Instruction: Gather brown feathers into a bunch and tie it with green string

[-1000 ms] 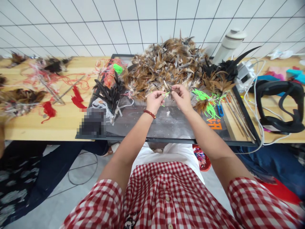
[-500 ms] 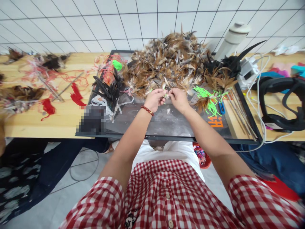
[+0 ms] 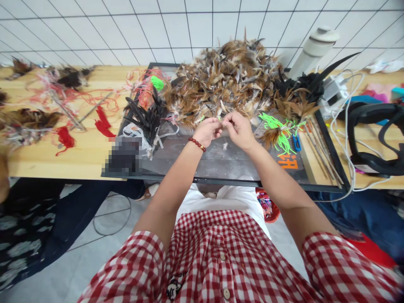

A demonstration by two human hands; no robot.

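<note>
My left hand (image 3: 211, 129), with a beaded bracelet (image 3: 197, 144) at the wrist, is closed with its fingertips pinched. A bit of bright green cord (image 3: 219, 118) shows at those fingertips. Close against it, my right hand (image 3: 238, 129) is closed in a pinch too; what lies between its fingers is too small to make out. Just beyond both hands rises a large heap of brown and white feathers (image 3: 227, 80). Below them, a small white tuft (image 3: 225, 146) rests on the dark board (image 3: 176, 162). Green cords (image 3: 280, 132) lie beside brown feathers to the right.
Black feathers (image 3: 147, 115) and white ties sit on the left of the board; a green bundle (image 3: 157, 83) is behind. Red cords (image 3: 102, 122) lie further left. At right are thin sticks (image 3: 322, 147), a blue tool (image 3: 296, 142), a white bottle (image 3: 314, 50), cables and a black headset (image 3: 356, 143).
Both hands stay together in front of the feather heap, with small finger shifts. Less of the green cord shows between them. The view has shifted slightly.
</note>
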